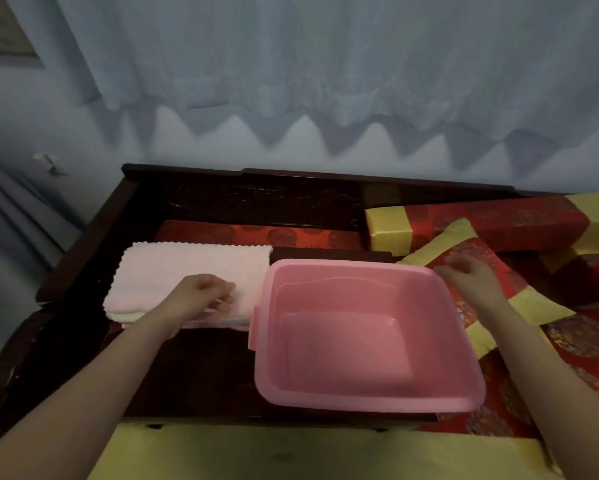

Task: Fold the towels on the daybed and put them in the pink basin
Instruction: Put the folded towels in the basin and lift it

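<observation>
Your left hand (204,294) is resting with curled fingers on the near edge of the stack of fluffy pink and pale yellow towels (187,268); I cannot tell whether it is pinching a layer. Your right hand (468,275) is hovering loosely curled, holding nothing, just past the far right corner of the empty pink rectangular plastic basin (343,351). Both stack and basin are sitting side by side on the dark wooden surface (187,368), the towels just to the left.

These towels are looking soft, light and limp, so a one-edge lift is likely going to let them sag and the layers slide apart; you are better off taking them from underneath at both short ends. The basin's raised left rim is standing between stack and interior, and the light basin may skid if bumped.

Red and yellow brocade cushions (481,220) are crowding the right side. Behind, the carved dark wooden daybed back (256,202) and a white sheer curtain (326,64) are closing off the far side.
</observation>
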Tool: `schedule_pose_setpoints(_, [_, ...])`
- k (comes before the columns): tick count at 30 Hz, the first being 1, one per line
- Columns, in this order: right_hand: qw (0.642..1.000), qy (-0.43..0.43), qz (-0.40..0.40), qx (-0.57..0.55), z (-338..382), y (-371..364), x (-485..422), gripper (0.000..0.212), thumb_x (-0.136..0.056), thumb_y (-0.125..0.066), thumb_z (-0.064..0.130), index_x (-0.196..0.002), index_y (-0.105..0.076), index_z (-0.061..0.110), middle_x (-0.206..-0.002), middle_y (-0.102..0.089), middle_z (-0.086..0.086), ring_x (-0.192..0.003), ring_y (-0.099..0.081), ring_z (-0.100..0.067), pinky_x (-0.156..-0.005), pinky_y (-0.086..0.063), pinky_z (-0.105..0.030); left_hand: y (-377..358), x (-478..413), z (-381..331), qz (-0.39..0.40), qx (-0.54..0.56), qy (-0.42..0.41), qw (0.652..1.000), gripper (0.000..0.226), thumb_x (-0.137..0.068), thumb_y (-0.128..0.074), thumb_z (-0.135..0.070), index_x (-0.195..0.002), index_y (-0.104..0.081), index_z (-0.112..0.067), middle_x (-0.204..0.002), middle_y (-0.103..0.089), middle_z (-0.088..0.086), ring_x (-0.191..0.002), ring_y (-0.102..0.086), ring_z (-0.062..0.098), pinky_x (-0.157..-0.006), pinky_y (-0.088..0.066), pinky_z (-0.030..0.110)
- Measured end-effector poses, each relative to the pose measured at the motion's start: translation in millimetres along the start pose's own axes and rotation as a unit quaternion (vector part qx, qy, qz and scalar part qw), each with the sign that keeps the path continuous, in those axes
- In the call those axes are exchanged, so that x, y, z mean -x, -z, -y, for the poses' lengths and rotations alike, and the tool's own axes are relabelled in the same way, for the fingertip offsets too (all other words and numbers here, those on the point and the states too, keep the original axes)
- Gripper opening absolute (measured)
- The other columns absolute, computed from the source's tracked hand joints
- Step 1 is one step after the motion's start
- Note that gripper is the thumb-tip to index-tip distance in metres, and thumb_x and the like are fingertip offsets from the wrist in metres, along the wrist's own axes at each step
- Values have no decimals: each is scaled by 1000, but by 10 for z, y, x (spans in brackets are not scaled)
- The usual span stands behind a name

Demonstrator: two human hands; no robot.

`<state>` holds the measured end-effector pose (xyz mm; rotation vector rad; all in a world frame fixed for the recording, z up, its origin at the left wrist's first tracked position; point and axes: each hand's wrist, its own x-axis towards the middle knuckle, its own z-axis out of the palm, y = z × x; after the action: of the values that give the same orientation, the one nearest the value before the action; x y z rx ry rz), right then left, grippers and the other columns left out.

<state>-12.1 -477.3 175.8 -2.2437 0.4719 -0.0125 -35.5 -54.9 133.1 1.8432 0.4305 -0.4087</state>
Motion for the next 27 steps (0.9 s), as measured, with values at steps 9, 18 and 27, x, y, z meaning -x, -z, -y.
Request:
schedule_pose_setpoints(9, [961,49,172,-213,1845,-2207,377,43,-94,-55,21,-136,-49,11,-135,-53,-2,-127,-47,-15,-112,-32,-30,1598,-662,325,-219,11,-49,974,44,-82,-71,-27,-119,-59,-6,-109,-65,12,-102,-60,27,-91,-48,39])
schedule_pose_setpoints(18, [987,-152,43,36,1445,-3817,292,66,-99,-35,35,-148,-11,-2,-157,-12,-21,-146,-12,-31,-119,-12,-43,2160,-1630,1401,-55,65,131,988,131,-40,-84,-68,-147,-25,-21,-142,-48,7,-121,-54,31,-98,-48,50])
schedule_pose_setpoints(27, [950,-284,116,-53,1226,-4097,97,49,-96,-41,26,-139,-37,3,-137,-50,-15,-122,-48,-34,-100,-36,-35,2204,-1800,1526,101,182,175,962,95,-38,-89,-53,-120,-61,-13,-112,-71,7,-105,-65,27,-79,-53,36])
